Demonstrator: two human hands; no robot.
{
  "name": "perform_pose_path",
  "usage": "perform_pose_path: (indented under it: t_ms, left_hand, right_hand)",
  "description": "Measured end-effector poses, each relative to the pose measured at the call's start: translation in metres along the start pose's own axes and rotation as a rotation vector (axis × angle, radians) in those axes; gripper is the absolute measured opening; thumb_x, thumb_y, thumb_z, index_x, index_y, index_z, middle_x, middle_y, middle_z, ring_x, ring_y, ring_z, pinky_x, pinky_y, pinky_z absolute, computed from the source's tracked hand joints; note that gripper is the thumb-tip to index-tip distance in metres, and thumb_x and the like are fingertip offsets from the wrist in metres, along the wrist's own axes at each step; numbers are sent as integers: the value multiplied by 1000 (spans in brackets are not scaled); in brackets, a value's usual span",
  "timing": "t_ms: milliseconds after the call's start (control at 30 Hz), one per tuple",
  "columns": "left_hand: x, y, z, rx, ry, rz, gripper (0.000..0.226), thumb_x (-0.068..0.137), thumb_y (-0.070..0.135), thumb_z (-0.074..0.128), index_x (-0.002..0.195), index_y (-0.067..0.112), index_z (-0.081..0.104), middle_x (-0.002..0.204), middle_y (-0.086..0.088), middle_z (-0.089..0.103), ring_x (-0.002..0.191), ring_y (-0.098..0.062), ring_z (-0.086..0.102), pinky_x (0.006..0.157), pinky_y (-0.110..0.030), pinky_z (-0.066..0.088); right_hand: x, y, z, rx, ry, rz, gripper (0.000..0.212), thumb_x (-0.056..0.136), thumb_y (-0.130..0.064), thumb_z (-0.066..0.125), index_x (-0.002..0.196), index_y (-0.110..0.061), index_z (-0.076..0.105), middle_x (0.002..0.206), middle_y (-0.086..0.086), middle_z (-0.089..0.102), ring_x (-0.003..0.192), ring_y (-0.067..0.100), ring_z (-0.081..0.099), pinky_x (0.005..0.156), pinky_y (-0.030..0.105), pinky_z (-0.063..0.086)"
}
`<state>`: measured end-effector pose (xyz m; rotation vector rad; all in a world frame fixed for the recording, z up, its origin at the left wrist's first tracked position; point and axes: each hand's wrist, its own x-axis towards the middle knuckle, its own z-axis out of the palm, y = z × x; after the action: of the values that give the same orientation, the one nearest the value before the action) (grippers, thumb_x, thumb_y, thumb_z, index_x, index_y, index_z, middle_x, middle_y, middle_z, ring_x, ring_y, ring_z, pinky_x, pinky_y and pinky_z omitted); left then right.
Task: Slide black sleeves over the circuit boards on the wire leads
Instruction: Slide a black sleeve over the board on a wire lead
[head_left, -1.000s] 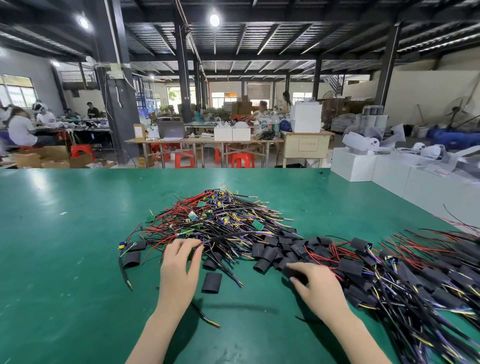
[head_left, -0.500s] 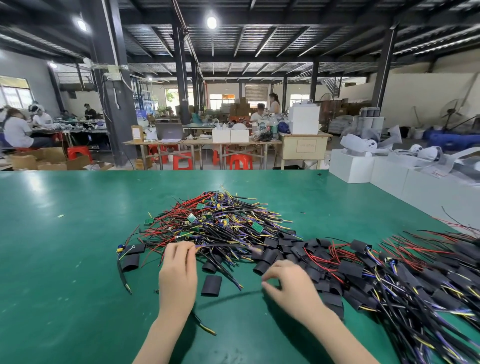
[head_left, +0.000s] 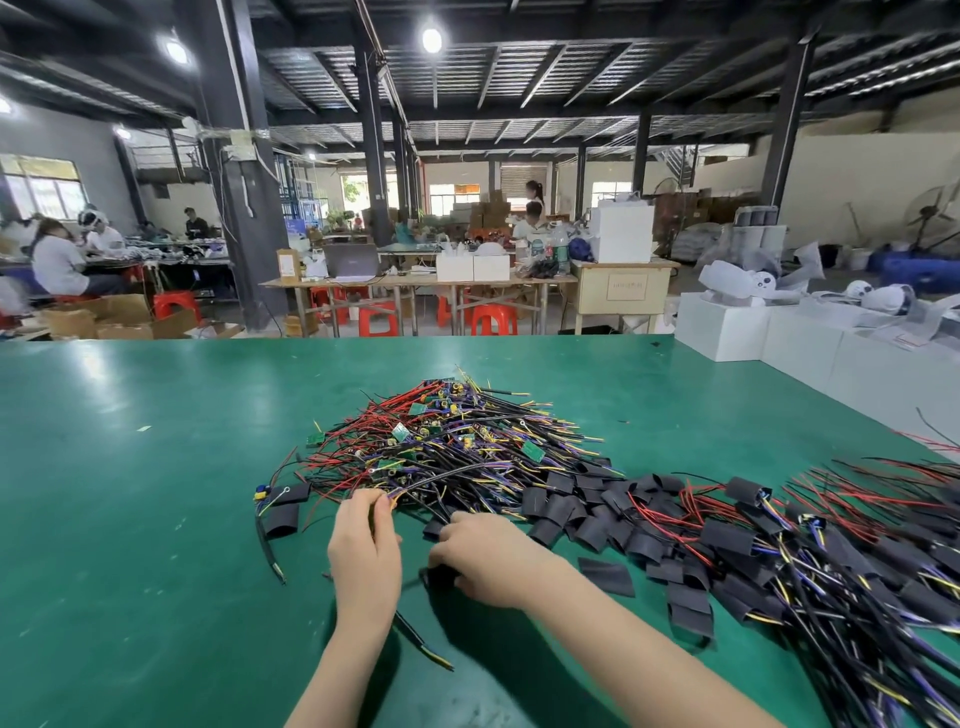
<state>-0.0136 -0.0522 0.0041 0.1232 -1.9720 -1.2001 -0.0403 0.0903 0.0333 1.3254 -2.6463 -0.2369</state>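
Green tabletop (head_left: 130, 519), tangled wire pile (head_left: 447, 441) mid-tabletop, wire lead pinched by left hand (head_left: 363, 551), black sleeve (head_left: 441, 574) gripped by right hand (head_left: 488, 556), loose sleeves (head_left: 605, 577) strewn toward right edge.

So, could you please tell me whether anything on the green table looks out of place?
Two black sleeves and a lead lie apart, left of the wire pile; one flat sleeve has strayed toward the near edge. Nothing looks damaged.

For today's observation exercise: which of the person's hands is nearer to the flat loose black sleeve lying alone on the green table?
Right. The right hand sits just left of the flat black sleeve; the left hand is farther left, beyond it.
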Motion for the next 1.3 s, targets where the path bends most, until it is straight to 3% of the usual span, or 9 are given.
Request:
perform_pose_path:
  t_ms: [133,300,467,600,767,900,1067,1200,1300]
  left_hand:
    - [-1,0,3,8,-13,12,15,100,7,46,89,8,57,79,-8,52,66,-33,58,69,-45,45]
    - [-3,3,2,8,-25,25,15,99,8,47,89,11,58,78,-9,53,68,-34,57,70,-47,45]
    - [-3,3,2,0,-36,4,15,99,8,48,89,10,59,79,-9,54,70,-34,58,72,-48,46]
    - [-5,6,2,13,-53,6,16,99,8,48,87,10,59,78,-6,53,71,-34,58,72,-46,45]
    - [-6,7,3,23,-64,10,16,99,8,48,88,9,60,79,-4,54,72,-34,58,72,-46,46]
    - [-6,7,3,25,-67,7,16,99,8,48,89,8,60,79,-6,54,72,-33,58,72,-47,46]
    - [-6,7,3,31,-73,10,15,99,8,48,90,6,61,80,-7,55,72,-33,58,72,-46,46]
    - [-6,8,3,33,-75,10,16,99,8,48,90,6,61,80,-8,55,71,-33,57,72,-46,45]
    - [-5,8,3,30,-74,11,16,99,8,48,90,7,61,79,-7,55,71,-32,57,72,-46,46]
  right_hand:
    - [-15,13,-1,217,-42,120,31,81,-19,66,110,-7,64,108,15,58,104,32,54,81,39,49]
    - [-28,24,-3,238,-60,208,30,71,-24,69,86,2,65,90,22,65,83,36,60,70,42,54]
    - [-46,29,6,323,40,250,25,69,-31,68,85,-11,67,86,7,59,80,27,55,67,30,46]
    - [-60,36,9,370,120,273,16,73,-29,61,76,-14,66,78,3,58,75,23,54,69,33,48]
    - [-76,48,12,517,162,366,12,72,-27,64,80,-19,71,80,-5,64,74,10,59,74,28,50]
    - [-81,50,20,533,158,373,26,69,-49,74,82,-29,66,91,-9,59,91,8,52,82,25,44]
    - [-77,52,17,603,132,358,28,69,-43,79,84,-23,67,84,-8,68,81,5,60,69,23,49]
    - [-73,53,17,493,102,326,40,74,-43,74,104,-18,68,96,-4,68,85,9,61,77,26,51]
    - [-76,52,20,396,153,323,36,75,-42,65,101,-17,68,94,-1,61,88,16,56,78,31,48]
